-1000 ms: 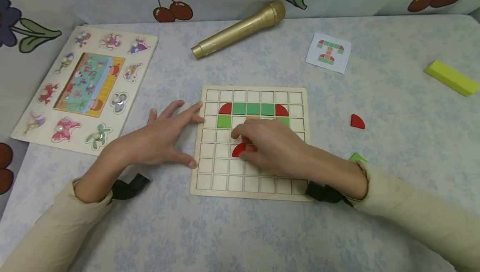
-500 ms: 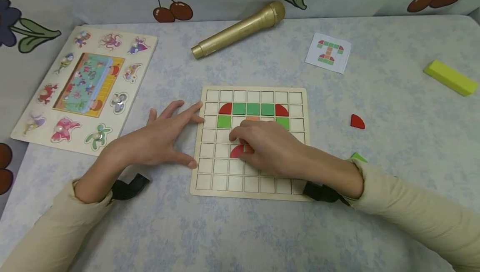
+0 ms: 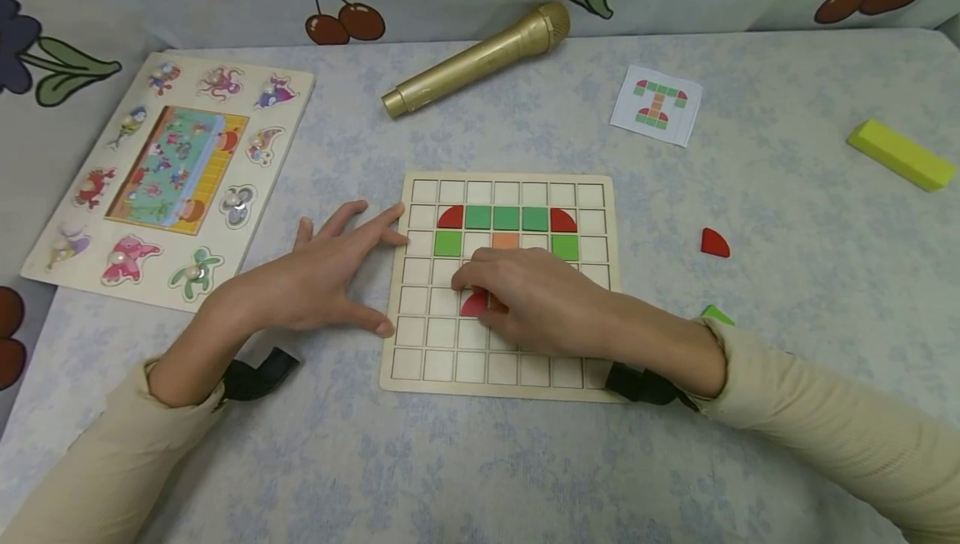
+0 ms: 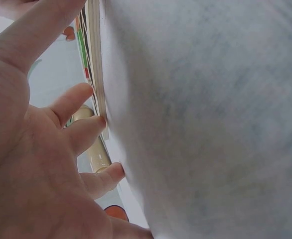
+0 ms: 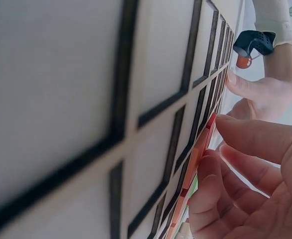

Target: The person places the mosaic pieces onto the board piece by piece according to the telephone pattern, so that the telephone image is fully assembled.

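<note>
A square wooden grid board (image 3: 502, 391) lies in the middle of the table. Fingertips of my left hand (image 3: 307, 277) rest along its left edge, fingers spread. My right hand (image 3: 543, 298) is over the board, its curled thumb and fingers at a red quarter-circle piece (image 3: 474, 305) in a lower cell. In the right wrist view, the thumb touches that red piece (image 5: 211, 122), with a finger close below it. Higher up sits a row of green squares (image 3: 506, 217) between two red quarter-circles, with light green squares (image 3: 447, 243) under the ends. An orange square (image 3: 506, 241) shows partly; my right hand hides cells below it.
To the right lie another red quarter-circle (image 3: 715, 243) and a green piece (image 3: 717, 314), partly hidden by the sleeve. A pattern card (image 3: 657, 106), yellow block (image 3: 900, 155) and gold microphone (image 3: 480, 65) lie farther back. A sea-animal knob puzzle (image 3: 288, 115) is at left.
The red quarter-circle, tilted at first, has turned slightly and settled into its cell. My right fingers have shifted a little left and toward me. My left hand has stayed still.
</note>
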### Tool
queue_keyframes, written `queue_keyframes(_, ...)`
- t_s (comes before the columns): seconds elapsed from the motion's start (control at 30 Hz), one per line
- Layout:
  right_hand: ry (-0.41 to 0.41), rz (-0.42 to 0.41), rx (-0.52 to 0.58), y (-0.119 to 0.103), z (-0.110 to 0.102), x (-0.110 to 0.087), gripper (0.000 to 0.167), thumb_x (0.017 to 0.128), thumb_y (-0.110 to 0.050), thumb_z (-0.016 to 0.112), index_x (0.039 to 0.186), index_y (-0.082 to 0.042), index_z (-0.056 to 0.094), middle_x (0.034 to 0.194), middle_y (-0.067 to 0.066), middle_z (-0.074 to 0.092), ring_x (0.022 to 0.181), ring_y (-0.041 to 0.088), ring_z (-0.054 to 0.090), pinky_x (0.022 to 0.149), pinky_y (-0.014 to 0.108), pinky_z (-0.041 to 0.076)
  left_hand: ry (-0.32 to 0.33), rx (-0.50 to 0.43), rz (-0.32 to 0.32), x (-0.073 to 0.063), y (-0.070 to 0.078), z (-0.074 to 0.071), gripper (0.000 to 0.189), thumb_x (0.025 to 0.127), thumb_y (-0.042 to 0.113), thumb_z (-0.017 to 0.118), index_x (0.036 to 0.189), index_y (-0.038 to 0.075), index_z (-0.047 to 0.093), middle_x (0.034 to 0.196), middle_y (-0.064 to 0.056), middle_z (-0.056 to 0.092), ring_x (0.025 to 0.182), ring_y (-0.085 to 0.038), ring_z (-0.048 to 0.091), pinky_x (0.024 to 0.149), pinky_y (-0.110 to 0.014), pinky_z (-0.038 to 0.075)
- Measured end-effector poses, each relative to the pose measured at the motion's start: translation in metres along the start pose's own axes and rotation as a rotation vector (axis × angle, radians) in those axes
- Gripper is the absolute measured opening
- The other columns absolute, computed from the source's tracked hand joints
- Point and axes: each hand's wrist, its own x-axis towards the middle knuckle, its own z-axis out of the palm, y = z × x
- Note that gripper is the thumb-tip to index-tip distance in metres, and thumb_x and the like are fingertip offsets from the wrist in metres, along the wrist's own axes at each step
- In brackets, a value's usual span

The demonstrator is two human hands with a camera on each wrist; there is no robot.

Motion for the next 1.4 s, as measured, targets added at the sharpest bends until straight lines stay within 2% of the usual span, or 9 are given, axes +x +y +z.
queue_keyframes(0.23, -0.006, -0.004, 0.012, 0.001, -0.005, -0.005, 0.03, 0.087, -0.004, 0.07, 0.117, -0.008, 0.068, 0.095, -0.004, 0.06, 0.077, 0.01, 0.051, 0.068, 0.026, 0.046, 0.002, 0.004, -0.002, 0.0, 0.0, 0.0, 0.121, 0.069, 0.041, 0.09, 0.159, 0.019, 0.013, 0.15, 0.007, 0.042, 0.149, -0.031, -0.005, 0.101, -0.077, -0.007)
queue_keyframes(0.33, 0.022, -0.015, 0.024, 0.005, -0.012, -0.012, 0.028, 0.087, -0.005, 0.07, 0.114, -0.008, 0.069, 0.091, -0.004, 0.058, 0.074, 0.01, 0.05, 0.065, 0.027, 0.046, 0.004, 0.006, -0.001, -0.001, 0.0, 0.001, 0.121, 0.069, 0.041, 0.09, 0.16, 0.019, 0.012, 0.15, 0.008, 0.042, 0.149, -0.03, -0.005, 0.101, -0.078, -0.007)
queue_keyframes(0.47, 0.057, 0.002, 0.033, 0.015, -0.022, -0.027, 0.026, 0.087, -0.008, 0.073, 0.112, -0.009, 0.069, 0.096, -0.004, 0.06, 0.075, 0.01, 0.051, 0.066, 0.029, 0.046, 0.005, 0.003, 0.004, -0.001, -0.001, 0.001, 0.122, 0.07, 0.04, 0.089, 0.16, 0.019, 0.01, 0.149, 0.009, 0.043, 0.149, -0.028, -0.005, 0.101, -0.077, -0.007)
queue_keyframes(0.57, 0.072, 0.069, 0.038, 0.027, -0.03, -0.042, 0.029, 0.087, -0.01, 0.074, 0.115, -0.011, 0.069, 0.101, -0.005, 0.062, 0.076, 0.01, 0.052, 0.067, 0.031, 0.045, 0.005, 0.004, 0.011, 0.0, -0.001, 0.001, 0.122, 0.07, 0.039, 0.089, 0.16, 0.019, 0.01, 0.148, 0.01, 0.043, 0.149, -0.028, -0.005, 0.101, -0.077, -0.007)
queue_keyframes(0.73, 0.14, 0.193, 0.003, 0.051, -0.042, -0.073, 0.031, 0.085, -0.011, 0.078, 0.115, -0.012, 0.07, 0.093, -0.005, 0.059, 0.078, 0.011, 0.051, 0.064, 0.03, 0.044, 0.003, 0.015, 0.019, 0.001, 0.0, 0.001, 0.122, 0.071, 0.04, 0.089, 0.16, 0.018, 0.008, 0.148, 0.011, 0.044, 0.149, -0.027, -0.005, 0.101, -0.077, -0.007)
queue_keyframes(1.07, 0.289, 0.338, -0.119, 0.106, -0.056, -0.125, 0.034, 0.077, -0.004, 0.083, 0.108, -0.008, 0.071, 0.083, -0.003, 0.052, 0.073, 0.011, 0.046, 0.061, 0.019, 0.037, -0.002, 0.012, 0.013, 0.001, 0.001, 0.001, 0.122, 0.071, 0.04, 0.089, 0.16, 0.018, 0.007, 0.148, 0.011, 0.043, 0.149, -0.027, -0.006, 0.102, -0.075, -0.008)
queue_keyframes(1.2, 0.289, 0.427, -0.158, 0.119, -0.062, -0.137, 0.035, 0.077, -0.004, 0.083, 0.109, -0.005, 0.071, 0.087, 0.002, 0.055, 0.076, 0.016, 0.048, 0.06, 0.021, 0.038, -0.001, 0.01, 0.011, 0.0, 0.0, 0.001, 0.122, 0.071, 0.04, 0.089, 0.16, 0.018, 0.008, 0.148, 0.01, 0.043, 0.149, -0.027, -0.006, 0.102, -0.075, -0.008)
queue_keyframes(1.3, 0.247, 0.488, -0.176, 0.127, -0.065, -0.143, 0.035, 0.08, -0.007, 0.082, 0.112, -0.003, 0.07, 0.093, 0.006, 0.057, 0.081, 0.021, 0.05, 0.061, 0.026, 0.04, -0.001, 0.012, 0.007, 0.0, 0.0, 0.001, 0.123, 0.07, 0.04, 0.089, 0.16, 0.017, 0.008, 0.148, 0.01, 0.043, 0.149, -0.027, -0.006, 0.102, -0.075, -0.008)
queue_keyframes(1.4, 0.224, 0.499, -0.182, 0.131, -0.066, -0.147, 0.034, 0.081, -0.007, 0.08, 0.113, -0.001, 0.069, 0.094, 0.006, 0.059, 0.083, 0.021, 0.051, 0.063, 0.025, 0.041, 0.0, 0.012, 0.004, -0.001, 0.0, 0.001, 0.123, 0.07, 0.04, 0.089, 0.16, 0.017, 0.008, 0.148, 0.01, 0.044, 0.149, -0.027, -0.006, 0.102, -0.076, -0.008)
